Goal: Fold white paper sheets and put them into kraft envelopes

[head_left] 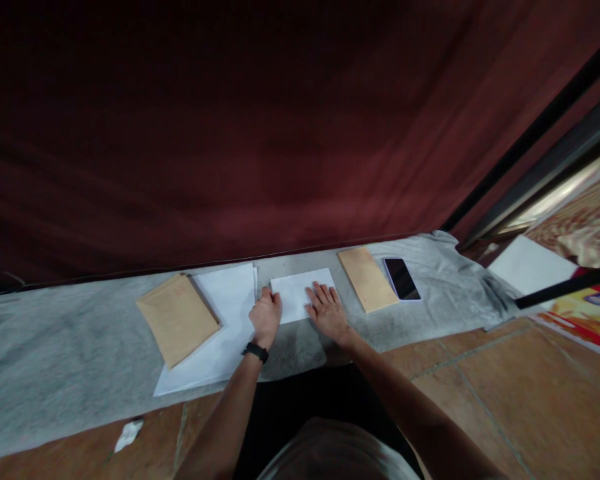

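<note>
A folded white sheet (296, 291) lies on the grey cloth (55, 347) in front of me. My right hand (327, 309) rests flat on its right lower part, fingers stretched out. My left hand (265, 315), with a black band at the wrist, is curled with its fingers pressed on the sheet's left edge. A stack of white paper (225, 320) lies just left of that hand, with a brown envelope (177, 319) partly on top of it.
A second brown envelope (367, 279) and a dark phone (402, 279) lie to the right on the cloth. A dark red curtain (260, 133) hangs behind. A crumpled paper scrap (128, 435) sits on the tiled floor (505, 393).
</note>
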The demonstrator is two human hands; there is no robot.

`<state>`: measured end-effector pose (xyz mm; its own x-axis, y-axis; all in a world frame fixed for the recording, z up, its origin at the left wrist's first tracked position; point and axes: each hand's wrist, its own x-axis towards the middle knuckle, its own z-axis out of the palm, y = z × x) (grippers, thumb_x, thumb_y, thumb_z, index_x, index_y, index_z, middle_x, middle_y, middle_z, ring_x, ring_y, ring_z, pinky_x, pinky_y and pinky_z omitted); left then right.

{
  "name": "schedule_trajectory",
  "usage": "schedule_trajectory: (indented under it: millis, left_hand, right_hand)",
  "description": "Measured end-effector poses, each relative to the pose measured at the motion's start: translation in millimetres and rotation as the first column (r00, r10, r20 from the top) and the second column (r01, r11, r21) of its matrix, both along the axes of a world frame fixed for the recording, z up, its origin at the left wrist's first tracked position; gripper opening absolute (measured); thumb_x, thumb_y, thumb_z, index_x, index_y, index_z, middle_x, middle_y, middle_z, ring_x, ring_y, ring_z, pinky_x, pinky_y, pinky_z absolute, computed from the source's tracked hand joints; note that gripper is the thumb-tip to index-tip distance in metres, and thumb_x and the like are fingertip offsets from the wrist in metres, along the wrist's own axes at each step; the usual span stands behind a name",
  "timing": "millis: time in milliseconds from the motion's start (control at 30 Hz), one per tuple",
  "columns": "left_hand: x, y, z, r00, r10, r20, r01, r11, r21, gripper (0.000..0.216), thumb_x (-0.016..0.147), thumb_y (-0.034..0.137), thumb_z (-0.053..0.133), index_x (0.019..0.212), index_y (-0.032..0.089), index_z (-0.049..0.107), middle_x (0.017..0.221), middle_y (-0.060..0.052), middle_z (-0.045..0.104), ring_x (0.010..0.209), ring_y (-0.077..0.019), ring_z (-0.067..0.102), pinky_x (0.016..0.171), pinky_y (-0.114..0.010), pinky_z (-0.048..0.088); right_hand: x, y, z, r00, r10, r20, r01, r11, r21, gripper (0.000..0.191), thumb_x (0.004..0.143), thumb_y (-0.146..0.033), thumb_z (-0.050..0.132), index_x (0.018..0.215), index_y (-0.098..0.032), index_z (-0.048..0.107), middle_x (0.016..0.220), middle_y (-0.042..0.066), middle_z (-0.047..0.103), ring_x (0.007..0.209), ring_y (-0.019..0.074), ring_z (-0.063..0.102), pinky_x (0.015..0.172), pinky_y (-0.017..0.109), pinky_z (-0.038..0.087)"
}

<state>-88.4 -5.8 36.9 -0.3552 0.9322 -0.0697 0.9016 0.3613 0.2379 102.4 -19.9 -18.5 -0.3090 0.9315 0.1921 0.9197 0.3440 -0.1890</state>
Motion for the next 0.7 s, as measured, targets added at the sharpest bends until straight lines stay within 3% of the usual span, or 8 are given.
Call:
schedule_trajectory:
  millis: [67, 133, 267, 467, 600, 700]
  left_hand:
    - [5.3, -7.0, -0.2, 0.997, -0.045, -0.067, 0.050, 0.995, 0.085, 0.035, 0.101, 0.028, 0.043, 0.128, 0.013, 0.059, 0.106, -0.015, 0.074, 0.100, -0.0278, 0.071, 0.089, -0.037, 0.051]
    - [15.4, -14.6, -2.3, 0.976, -0.168, -0.135, 0.191, 0.966, 0.176, 0.040, 0.101, 0.023, 0.040, 0.136, 0.010, 0.055, 0.122, -0.019, 0.068, 0.116, -0.0294, 0.065, 0.100, -0.041, 0.048]
    - [41.3, -23.9, -16.1, 0.828, -0.540, -0.151, 0.560, 0.802, 0.208, 0.048, 0.105, 0.030, 0.034, 0.149, 0.017, 0.049, 0.157, -0.012, 0.047, 0.147, -0.0275, 0.040, 0.121, -0.045, 0.031]
    - [44.5, -23.7, -43.1, 0.811, -0.572, -0.126, 0.585, 0.799, 0.139, 0.055, 0.106, 0.039, 0.031, 0.156, 0.017, 0.040, 0.165, -0.011, 0.034, 0.155, -0.0260, 0.026, 0.127, -0.048, 0.021]
    - [38.1, -23.2, -47.8, 0.799, -0.579, -0.162, 0.599, 0.789, 0.136, 0.055, 0.106, 0.034, 0.029, 0.158, 0.018, 0.037, 0.166, -0.009, 0.032, 0.156, -0.0238, 0.023, 0.127, -0.047, 0.019]
    - [39.0, -23.3, -48.1, 0.794, -0.580, -0.184, 0.604, 0.787, 0.122, 0.056, 0.103, 0.029, 0.032, 0.157, 0.014, 0.038, 0.166, -0.012, 0.033, 0.156, -0.0258, 0.022, 0.127, -0.049, 0.020]
  right_hand:
    - [-0.4, -0.5, 0.6, 1.000, 0.003, -0.001, -0.003, 1.000, 0.002, 0.054, 0.106, -0.044, 0.040, 0.156, -0.022, 0.042, 0.164, 0.011, 0.035, 0.150, 0.0308, 0.036, 0.123, 0.052, 0.023]
    - [-0.7, -1.1, 0.9, 1.000, 0.006, -0.006, -0.006, 1.000, 0.008, 0.054, 0.106, -0.044, 0.040, 0.156, -0.022, 0.042, 0.164, 0.011, 0.035, 0.150, 0.0310, 0.035, 0.123, 0.052, 0.023]
    - [0.2, -2.4, 0.8, 1.000, 0.019, 0.007, -0.019, 1.000, 0.008, 0.052, 0.106, -0.035, 0.041, 0.155, -0.019, 0.044, 0.164, 0.012, 0.035, 0.150, 0.0315, 0.035, 0.123, 0.052, 0.023]
    - [3.5, 0.5, 0.5, 1.000, 0.023, 0.004, -0.023, 1.000, -0.013, 0.050, 0.103, -0.027, 0.043, 0.153, -0.021, 0.047, 0.163, 0.009, 0.038, 0.149, 0.0300, 0.038, 0.123, 0.051, 0.025]
    - [0.6, 15.0, 3.9, 0.999, -0.010, -0.034, 0.009, 1.000, -0.026, 0.047, 0.106, -0.024, 0.037, 0.149, -0.019, 0.051, 0.157, 0.010, 0.047, 0.146, 0.0246, 0.042, 0.122, 0.046, 0.030]
    - [-7.4, 29.6, 5.0, 0.996, 0.082, -0.040, -0.083, 0.997, -0.011, 0.044, 0.107, -0.024, 0.036, 0.146, -0.017, 0.055, 0.156, 0.010, 0.048, 0.147, 0.0210, 0.041, 0.123, 0.042, 0.029]
